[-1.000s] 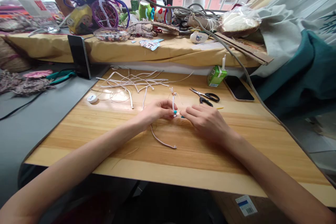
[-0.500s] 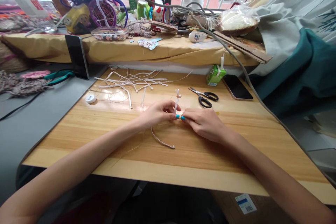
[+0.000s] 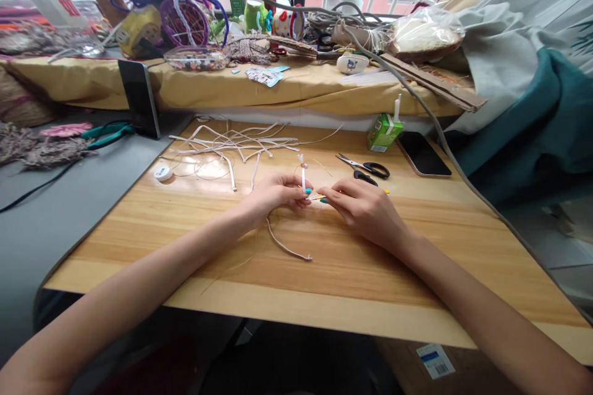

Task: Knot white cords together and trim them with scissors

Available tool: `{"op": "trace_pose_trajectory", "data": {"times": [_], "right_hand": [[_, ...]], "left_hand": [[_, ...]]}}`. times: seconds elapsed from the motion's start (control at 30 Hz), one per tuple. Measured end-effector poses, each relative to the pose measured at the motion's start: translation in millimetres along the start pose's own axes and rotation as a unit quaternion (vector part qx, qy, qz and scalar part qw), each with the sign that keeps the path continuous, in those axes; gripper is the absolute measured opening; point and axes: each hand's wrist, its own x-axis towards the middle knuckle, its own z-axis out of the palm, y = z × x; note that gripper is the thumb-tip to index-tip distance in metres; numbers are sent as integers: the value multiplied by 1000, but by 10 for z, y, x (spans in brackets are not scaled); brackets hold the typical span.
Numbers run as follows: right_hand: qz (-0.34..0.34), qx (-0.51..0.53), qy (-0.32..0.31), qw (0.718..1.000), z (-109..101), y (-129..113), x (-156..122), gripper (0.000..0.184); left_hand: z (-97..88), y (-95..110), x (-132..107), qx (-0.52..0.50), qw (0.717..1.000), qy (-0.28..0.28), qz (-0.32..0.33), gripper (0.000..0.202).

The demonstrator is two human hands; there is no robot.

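Near the middle of the table, my left hand pinches a white cord whose short length stands upright from the fingertips. Thin copper-coloured wire wraps the cord near its top. Close on the right, my right hand has its fingers closed on a thin yellow stick-like tool, its tip by the left fingertips; a yellow end also shows behind the knuckles. Below my left hand a loose cord curves across the wood. Black-handled scissors lie just beyond my right hand.
Several white cords lie tangled at the table's back left, by a small white spool. A green drink carton and a phone sit at the back right. Another phone leans against the cluttered ledge.
My fingertips have parted slightly, and the yellow tool now shows between them. The upright cord has shifted a little left. My right hand has turned and partly covers a scissor handle.
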Motion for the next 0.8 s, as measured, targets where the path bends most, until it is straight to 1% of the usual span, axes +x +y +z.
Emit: {"op": "trace_pose_trajectory", "data": {"times": [0.17,0.43,0.6,0.7,0.8], "right_hand": [[-23,-34,1,999,5,-13,7,25],[-72,-115,4,991,-37,-55,14,22],[-96,-134,-3,986,-70,-96,24,22],[-100,-146,0,984,-72,-113,28,23],[-80,-136,-9,987,-61,-120,29,25]], "left_hand": [[8,2,-14,-28,1000,-7,-9,10],[33,25,-20,-44,999,9,-29,11],[44,47,-28,-40,998,9,-38,12],[39,58,-27,-37,998,8,-50,12],[22,49,-13,-30,998,-3,-52,10]]}}
